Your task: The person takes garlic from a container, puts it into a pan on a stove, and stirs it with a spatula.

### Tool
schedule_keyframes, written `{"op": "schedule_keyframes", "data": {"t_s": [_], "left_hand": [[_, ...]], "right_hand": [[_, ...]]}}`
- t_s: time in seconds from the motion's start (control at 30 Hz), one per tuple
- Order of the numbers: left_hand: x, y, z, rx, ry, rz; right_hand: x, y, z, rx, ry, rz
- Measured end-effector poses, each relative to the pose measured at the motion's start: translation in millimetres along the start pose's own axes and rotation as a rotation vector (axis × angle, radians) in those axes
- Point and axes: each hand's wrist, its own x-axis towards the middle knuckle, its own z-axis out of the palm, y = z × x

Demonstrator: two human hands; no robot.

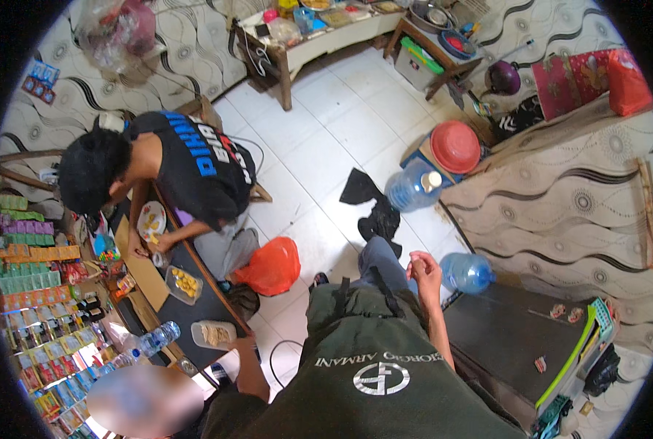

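My right hand [425, 270] is raised in front of me, beside my bent knee. Its fingers are curled and no object shows in them. A large blue plastic water bottle [462, 273] lies just right of it. My left forearm [253, 369] reaches to the edge of the dark table [186, 310], close to a clear plastic container [210, 335] of pale brown food. The fingers of that hand cannot be made out. Farther along the table stands another clear container [184, 285] with yellow pieces.
A seated person [195, 164] works with both hands over the table, beside a plate [151, 219] of yellow pieces. Rows of hanging sachets [36, 307] fill the left. A red plastic bag [274, 266], black plastic [378, 214] and an upright water jug [413, 186] are on the floor.
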Motion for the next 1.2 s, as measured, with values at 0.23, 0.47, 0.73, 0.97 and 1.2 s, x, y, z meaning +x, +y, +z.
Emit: {"op": "schedule_keyframes", "data": {"t_s": [0.23,0.47,0.73,0.97,1.2], "left_hand": [[-42,159,-4,-0.476,-0.037,0.381],[0,307,-156,-0.469,0.294,0.735],[-73,555,-534,-0.769,0.656,0.89],[-178,730,-695,-0.894,0.57,1.153],[-141,834,-874,-0.841,0.69,1.204]], "right_hand": [[83,17,-10,0.147,0.137,0.023],[241,-40,-44,0.205,0.036,0.141],[447,-173,-108,0.255,0.068,-0.066],[615,-242,-51,0.007,-0.112,-0.057],[756,-273,27,0.167,-0.05,-0.156]]}}
